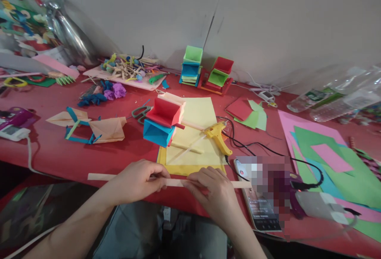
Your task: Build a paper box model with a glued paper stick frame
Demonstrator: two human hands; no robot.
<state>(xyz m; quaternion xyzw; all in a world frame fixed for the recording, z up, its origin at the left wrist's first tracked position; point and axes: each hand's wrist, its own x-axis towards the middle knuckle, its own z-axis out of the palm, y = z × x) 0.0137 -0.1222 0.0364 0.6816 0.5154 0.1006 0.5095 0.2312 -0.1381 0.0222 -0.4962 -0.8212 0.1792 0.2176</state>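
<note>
A long, narrow pale paper strip (175, 182) stretches crosswise along the front edge of the table. My left hand (144, 181) is closed around it left of its middle, thumb and fingers pinching it. Close by, my right hand (211, 187) grips the same strip, fingers on top and thumb below. Just beyond lie yellow paper sheets (205, 112), with a yellow glue gun (218, 138) and a rolled paper stick (189, 147) on them. At their left edge stand a red folded paper box (163, 112) and a blue one (157, 132) beneath it.
A phone (258, 203) lies under the strip's right end, beside a power bank and cables. Coloured paper (342, 179) covers the right side. Scissors (139, 113), folded paper pieces (107, 129), plastic bottles (342, 96) and a metal jug (71, 32) stand or lie around the red table.
</note>
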